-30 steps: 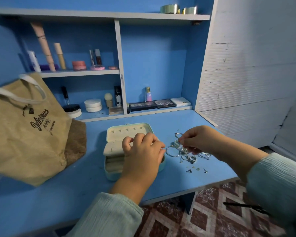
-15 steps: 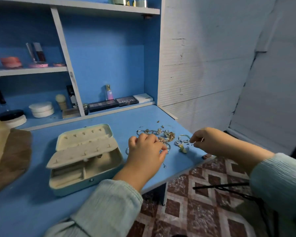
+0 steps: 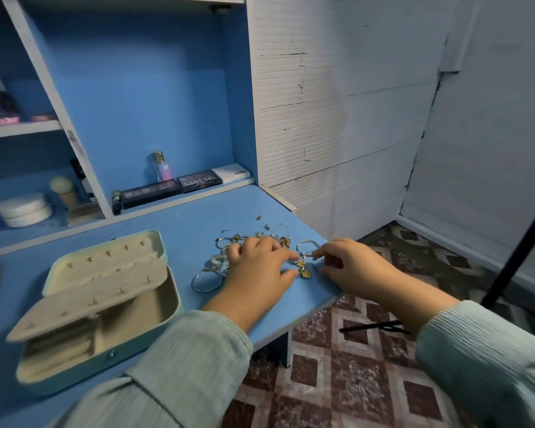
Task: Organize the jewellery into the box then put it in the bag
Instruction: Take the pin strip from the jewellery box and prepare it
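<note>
Nearest the camera, two pale green sleeves (image 3: pixel 183 366) reach forward over the front edge of the blue tabletop (image 3: pixel 183 223). The left hand (image 3: pixel 257 270) lies palm down on the jewellery pile (image 3: pixel 229 257), fingers loosely bent and spread over the pieces; whether it actually holds one cannot be told. The right hand (image 3: pixel 352 267) sits just beside it near the right front corner, its thumb and forefinger drawn together at a thin silver ring (image 3: pixel 308 246), seemingly pinching its edge, with the other fingers curled beneath. Between the two hands lies a small gold and green pendant (image 3: pixel 303 270).

To the left of the hands, the pale green jewellery box (image 3: pixel 105 310) stands open on the tabletop, its lid tilted back and a cream inner flap with small hooks raised over the compartments. No jewellery can be seen in the visible compartments. A large silver hoop (image 3: pixel 206 281) rests between the box and the left hand.

Farther back a few tiny studs (image 3: pixel 261 222) are scattered apart from the pile. Behind them, on the lowest shelf, stand dark makeup palettes (image 3: pixel 173 188), a small bottle (image 3: pixel 162 166), round white jars (image 3: pixel 24 210) and a brush (image 3: pixel 64 189). To the right rises a white ribbed wall (image 3: pixel 337 118).
</note>
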